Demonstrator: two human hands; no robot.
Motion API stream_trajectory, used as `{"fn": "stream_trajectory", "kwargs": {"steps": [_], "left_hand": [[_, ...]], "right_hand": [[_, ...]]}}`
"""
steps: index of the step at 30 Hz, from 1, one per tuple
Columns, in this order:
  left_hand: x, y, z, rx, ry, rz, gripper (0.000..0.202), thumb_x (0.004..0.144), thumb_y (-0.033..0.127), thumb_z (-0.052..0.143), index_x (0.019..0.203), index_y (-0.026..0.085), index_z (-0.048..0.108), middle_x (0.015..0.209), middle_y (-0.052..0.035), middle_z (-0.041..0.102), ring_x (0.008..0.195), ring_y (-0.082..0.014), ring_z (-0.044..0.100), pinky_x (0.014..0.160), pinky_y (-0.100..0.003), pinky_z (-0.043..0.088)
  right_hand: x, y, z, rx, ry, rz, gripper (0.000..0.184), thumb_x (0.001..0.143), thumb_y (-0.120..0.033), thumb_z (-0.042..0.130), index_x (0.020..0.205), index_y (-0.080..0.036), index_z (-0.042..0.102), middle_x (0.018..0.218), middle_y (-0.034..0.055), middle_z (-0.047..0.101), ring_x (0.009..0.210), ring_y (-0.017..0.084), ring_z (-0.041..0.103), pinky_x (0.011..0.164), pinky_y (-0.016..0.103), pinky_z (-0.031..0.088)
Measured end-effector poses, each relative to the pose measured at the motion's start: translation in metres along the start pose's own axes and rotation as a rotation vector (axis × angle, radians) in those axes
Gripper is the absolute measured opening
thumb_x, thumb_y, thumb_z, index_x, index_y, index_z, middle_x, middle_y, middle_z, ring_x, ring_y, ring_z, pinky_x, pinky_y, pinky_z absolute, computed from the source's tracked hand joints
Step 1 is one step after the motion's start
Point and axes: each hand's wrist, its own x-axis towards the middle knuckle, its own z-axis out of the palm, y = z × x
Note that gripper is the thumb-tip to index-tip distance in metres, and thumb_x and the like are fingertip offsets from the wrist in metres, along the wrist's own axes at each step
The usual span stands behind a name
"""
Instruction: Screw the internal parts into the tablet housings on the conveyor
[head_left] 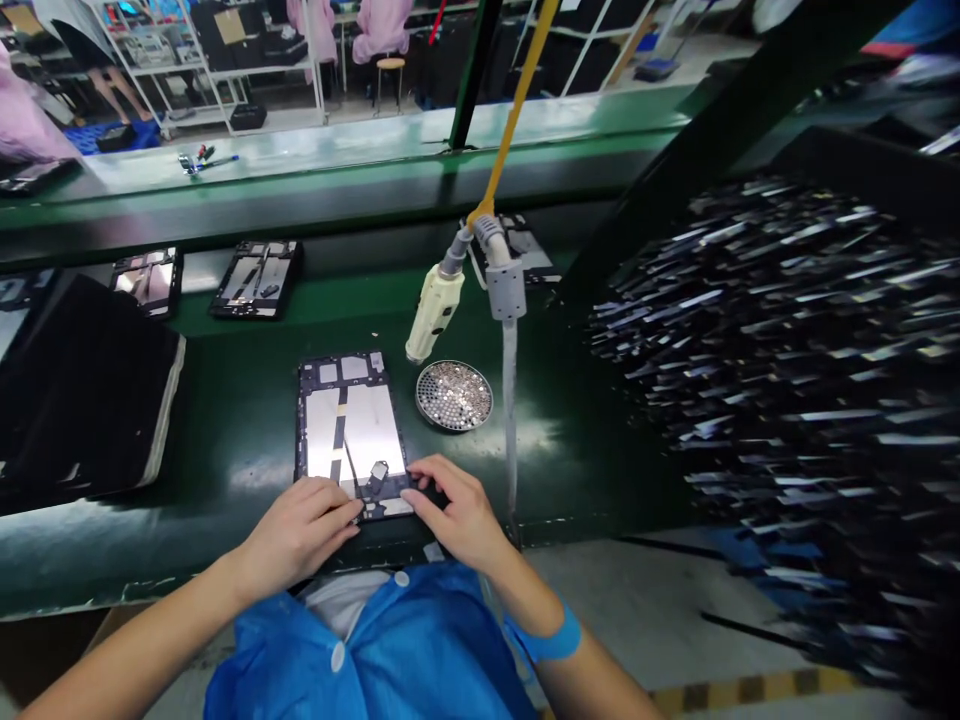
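An opened tablet back frame [351, 425] with a silver plate and dark cables lies on the green conveyor belt [247, 400] right in front of me. My left hand [300, 530] rests on its near left corner, fingers curled against the frame. My right hand [457, 510] presses on its near right corner, fingers bent over a small black part [420, 495]. A small grey piece [379, 470] sits on the frame between the two hands. A round metal dish of tiny screws [454, 395] stands just right of the frame.
A cream electric screwdriver [433, 310] hangs on a yellow cord beside a grey hose [508, 300]. Two more tablet frames [255, 278] lie farther up the belt. A black stack [75, 390] sits left, a bin of dark strips [787, 380] right. People in pink stand far back.
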Motion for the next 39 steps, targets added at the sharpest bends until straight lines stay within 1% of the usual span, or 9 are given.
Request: {"fn": "stream_trajectory", "kwargs": {"steps": [7, 11, 16, 19, 21, 24, 26, 29, 39], "left_hand": [[-0.004, -0.002, 0.015, 0.099, 0.097, -0.014, 0.027, 0.1, 0.017, 0.061, 0.125, 0.025, 0.068, 0.114, -0.0083, 0.073, 0.109, -0.022, 0.065, 0.097, -0.041, 0.054], [-0.009, 0.008, 0.019, 0.159, 0.105, -0.091, 0.033, 0.097, 0.014, 0.06, 0.126, 0.027, 0.068, 0.12, -0.0086, 0.071, 0.127, -0.0277, 0.059, 0.118, -0.061, 0.036], [-0.011, 0.013, 0.023, 0.194, 0.115, -0.194, 0.034, 0.099, 0.013, 0.056, 0.125, 0.029, 0.07, 0.129, -0.0096, 0.069, 0.139, -0.033, 0.051, 0.119, -0.072, 0.027], [0.005, -0.004, 0.025, 0.177, 0.133, -0.196, 0.027, 0.101, 0.018, 0.056, 0.121, 0.028, 0.073, 0.127, -0.0095, 0.07, 0.137, -0.0323, 0.055, 0.118, -0.071, 0.028], [0.021, -0.019, 0.027, 0.17, 0.159, -0.198, 0.024, 0.102, 0.021, 0.057, 0.117, 0.028, 0.075, 0.125, -0.0094, 0.072, 0.135, -0.0329, 0.058, 0.117, -0.074, 0.029], [0.039, -0.036, 0.032, 0.183, 0.214, -0.234, 0.022, 0.101, 0.024, 0.059, 0.113, 0.027, 0.077, 0.129, -0.0106, 0.072, 0.137, -0.037, 0.056, 0.112, -0.079, 0.03], [0.042, -0.04, 0.036, 0.195, 0.241, -0.247, 0.023, 0.101, 0.024, 0.058, 0.115, 0.026, 0.077, 0.133, -0.0119, 0.07, 0.14, -0.0385, 0.053, 0.11, -0.077, 0.036], [0.041, -0.043, 0.038, 0.203, 0.23, -0.237, 0.025, 0.102, 0.024, 0.057, 0.117, 0.027, 0.076, 0.136, -0.0117, 0.069, 0.14, -0.038, 0.053, 0.108, -0.071, 0.044], [0.063, -0.064, 0.029, 0.151, 0.228, -0.239, 0.023, 0.103, 0.026, 0.057, 0.117, 0.025, 0.076, 0.135, -0.0113, 0.069, 0.14, -0.0357, 0.053, 0.111, -0.07, 0.04]], "right_hand": [[-0.001, 0.001, 0.001, 0.017, -0.011, 0.009, 0.013, 0.095, -0.029, 0.065, 0.105, -0.02, 0.066, 0.089, 0.004, 0.065, 0.082, 0.019, 0.064, 0.077, 0.031, 0.052], [-0.002, 0.0, 0.002, 0.03, -0.009, 0.025, 0.013, 0.095, -0.029, 0.065, 0.105, -0.02, 0.067, 0.089, 0.0036, 0.066, 0.082, 0.019, 0.064, 0.077, 0.031, 0.053], [0.006, 0.013, -0.021, 0.046, 0.087, 0.067, 0.013, 0.094, -0.033, 0.067, 0.098, -0.021, 0.07, 0.086, 0.003, 0.071, 0.076, 0.018, 0.066, 0.074, 0.032, 0.056], [0.038, 0.02, -0.047, -0.003, 0.421, 0.123, 0.021, 0.094, -0.041, 0.067, 0.105, -0.023, 0.069, 0.094, 0.0045, 0.073, 0.083, 0.02, 0.069, 0.081, 0.037, 0.058], [0.075, 0.016, -0.059, -0.024, 0.613, 0.108, 0.046, 0.087, -0.046, 0.074, 0.125, -0.024, 0.063, 0.124, 0.0102, 0.068, 0.105, 0.025, 0.068, 0.093, 0.045, 0.057], [0.141, 0.0, -0.062, -0.027, 0.686, 0.002, 0.087, 0.067, -0.048, 0.09, 0.141, -0.023, 0.051, 0.143, 0.0154, 0.058, 0.127, 0.032, 0.059, 0.102, 0.051, 0.054], [0.176, -0.011, -0.057, 0.143, 0.554, 0.0, 0.073, 0.07, -0.047, 0.088, 0.132, -0.022, 0.058, 0.118, 0.01, 0.071, 0.101, 0.025, 0.069, 0.088, 0.043, 0.06], [0.2, -0.019, -0.046, 0.374, 0.43, 0.021, 0.045, 0.077, -0.043, 0.081, 0.112, -0.018, 0.067, 0.086, 0.0016, 0.072, 0.062, 0.014, 0.065, 0.063, 0.031, 0.057], [0.149, -0.001, -0.04, 0.286, 0.711, -0.043, 0.023, 0.081, -0.031, 0.074, 0.1, -0.02, 0.066, 0.083, 0.0001, 0.07, 0.055, 0.01, 0.06, 0.055, 0.026, 0.055]]}}
